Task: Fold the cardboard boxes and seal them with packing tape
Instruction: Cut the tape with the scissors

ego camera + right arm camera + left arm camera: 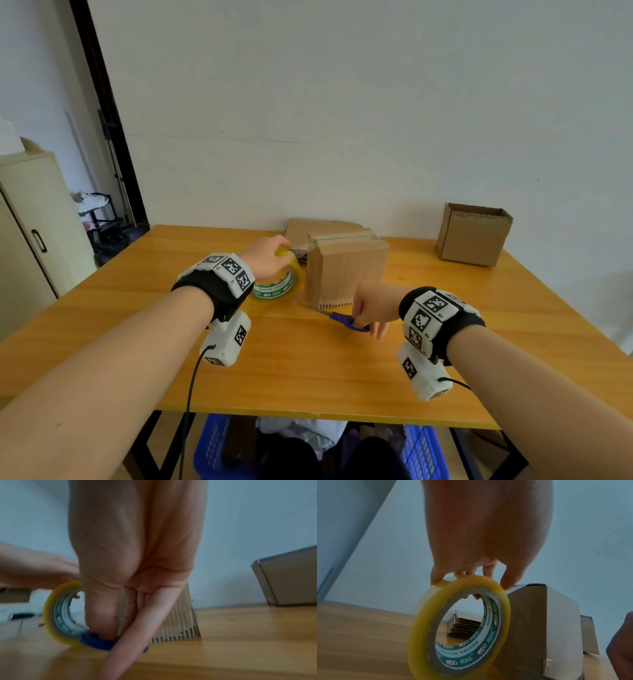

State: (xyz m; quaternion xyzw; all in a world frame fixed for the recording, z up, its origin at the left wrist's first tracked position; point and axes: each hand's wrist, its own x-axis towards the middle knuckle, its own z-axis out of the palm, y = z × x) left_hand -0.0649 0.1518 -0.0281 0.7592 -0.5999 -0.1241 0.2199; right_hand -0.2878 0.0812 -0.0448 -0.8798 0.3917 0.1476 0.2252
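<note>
A folded cardboard box stands mid-table with clear tape along its top seam. My left hand grips the top of a yellowish roll of packing tape that stands on edge just left of the box. A strip of tape runs from the roll up to the box's top left edge. In front of the box, my right hand grips the blue handles of a pair of scissors lying on the table. Thumb and fingers sit in the blue handles, beside the roll.
An open cardboard box stands at the table's back right, also seen from the right wrist. Flat cardboard lies behind the taped box. A cabinet stands to the left. Blue crates sit under the wooden table.
</note>
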